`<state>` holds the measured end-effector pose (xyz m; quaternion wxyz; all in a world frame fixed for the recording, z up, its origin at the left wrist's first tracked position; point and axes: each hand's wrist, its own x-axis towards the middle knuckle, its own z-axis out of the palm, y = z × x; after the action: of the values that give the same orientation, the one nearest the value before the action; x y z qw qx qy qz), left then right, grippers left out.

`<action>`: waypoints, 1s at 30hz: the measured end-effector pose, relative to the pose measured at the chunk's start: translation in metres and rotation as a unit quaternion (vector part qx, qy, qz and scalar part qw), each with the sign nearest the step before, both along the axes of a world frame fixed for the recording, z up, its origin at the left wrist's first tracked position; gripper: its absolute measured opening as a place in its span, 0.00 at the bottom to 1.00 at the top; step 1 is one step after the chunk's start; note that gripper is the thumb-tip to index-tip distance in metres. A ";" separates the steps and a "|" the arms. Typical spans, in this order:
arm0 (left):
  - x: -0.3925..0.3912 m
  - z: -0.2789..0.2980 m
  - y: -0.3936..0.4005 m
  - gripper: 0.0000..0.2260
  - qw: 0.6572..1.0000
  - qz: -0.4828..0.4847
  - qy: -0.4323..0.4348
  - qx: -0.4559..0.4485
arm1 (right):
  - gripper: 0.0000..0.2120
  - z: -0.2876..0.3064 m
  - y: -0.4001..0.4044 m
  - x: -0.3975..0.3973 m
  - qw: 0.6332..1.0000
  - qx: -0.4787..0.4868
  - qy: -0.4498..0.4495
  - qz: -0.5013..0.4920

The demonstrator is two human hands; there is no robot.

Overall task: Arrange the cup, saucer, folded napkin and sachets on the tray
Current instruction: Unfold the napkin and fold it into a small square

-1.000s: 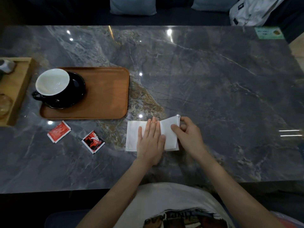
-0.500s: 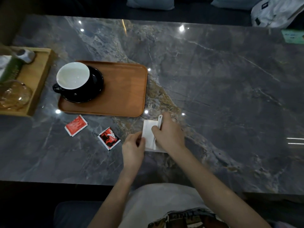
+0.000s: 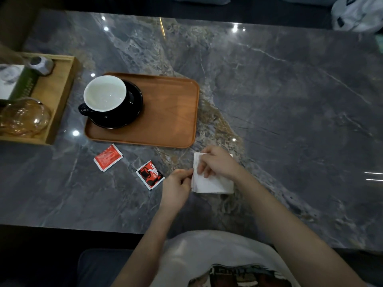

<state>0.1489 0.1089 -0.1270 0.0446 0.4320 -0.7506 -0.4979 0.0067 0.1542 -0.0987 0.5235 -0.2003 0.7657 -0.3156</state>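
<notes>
A brown wooden tray (image 3: pixel 172 119) lies on the grey marble table. At its left end a black cup with a white inside (image 3: pixel 104 94) stands on a black saucer (image 3: pixel 132 112). Two red sachets lie on the table in front of the tray: a plain red sachet (image 3: pixel 107 157) and a red and black sachet (image 3: pixel 150 175). The white folded napkin (image 3: pixel 213 184) lies on the table right of them. My right hand (image 3: pixel 217 161) presses on its top with fingers curled over the left edge. My left hand (image 3: pixel 176 186) pinches that left edge.
A light wooden box tray (image 3: pixel 60 100) at the far left holds a glass vessel (image 3: pixel 22 117), a green and white box (image 3: pixel 16 81) and a grey metal piece (image 3: pixel 40 65). White fabric (image 3: pixel 356 15) lies beyond the table's far right corner.
The napkin, spread wide a second ago, has been folded over to the left into a smaller square. My left hand came off its top and now pinches the left edge.
</notes>
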 end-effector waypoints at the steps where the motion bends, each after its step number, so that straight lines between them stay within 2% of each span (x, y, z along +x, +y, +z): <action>1: 0.000 0.002 0.000 0.16 1.000 0.003 0.002 0.016 | 0.10 -0.001 0.000 -0.001 1.000 -0.004 -0.011 0.000; 4: 0.000 0.007 0.001 0.18 0.999 0.016 0.007 0.042 | 0.10 -0.002 -0.001 -0.004 0.999 -0.018 -0.028 -0.013; 8: 0.001 0.004 0.001 0.10 1.000 0.004 0.010 0.000 | 0.09 -0.006 -0.001 -0.004 0.998 -0.027 -0.041 -0.031; 10: 0.000 0.001 0.001 0.11 1.000 -0.012 0.003 -0.023 | 0.06 -0.012 0.001 0.001 0.998 -0.041 -0.037 -0.042; 13: -0.008 -0.003 0.005 0.21 0.990 -0.046 -0.021 -0.132 | 0.12 -0.021 0.005 0.008 0.994 -0.083 -0.025 -0.069; 16: -0.022 -0.009 0.010 0.28 0.947 -0.153 -0.040 -0.279 | 0.12 -0.022 0.010 0.011 0.977 -0.137 -0.032 -0.160; 18: -0.027 -0.014 0.010 0.28 0.922 -0.207 -0.078 -0.317 | 0.10 -0.022 0.018 0.014 0.952 -0.182 0.008 -0.248; 21: -0.026 -0.023 0.008 0.29 0.898 -0.249 -0.126 -0.340 | 0.13 -0.026 0.029 0.026 0.922 -0.183 0.152 -0.305; 23: -0.024 -0.027 0.008 0.27 0.900 -0.248 -0.122 -0.336 | 0.10 -0.027 0.031 0.037 0.915 -0.176 0.230 -0.280; 25: -0.025 -0.031 0.010 0.26 0.905 -0.238 -0.116 -0.334 | 0.09 -0.025 0.026 0.045 0.916 -0.195 0.270 -0.225; 28: -0.027 -0.035 0.009 0.27 0.901 -0.237 -0.130 -0.339 | 0.21 -0.027 0.018 0.051 0.936 -0.201 0.280 -0.073; 30: -0.027 -0.036 0.008 0.28 0.898 -0.245 -0.138 -0.339 | 0.27 -0.035 0.017 0.049 0.925 -0.162 0.342 0.046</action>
<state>0.1216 0.1168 -0.1630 -0.0391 0.2580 -0.9546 -0.1435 0.0560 0.1711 -0.1341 0.2048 -0.4131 0.8266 -0.3228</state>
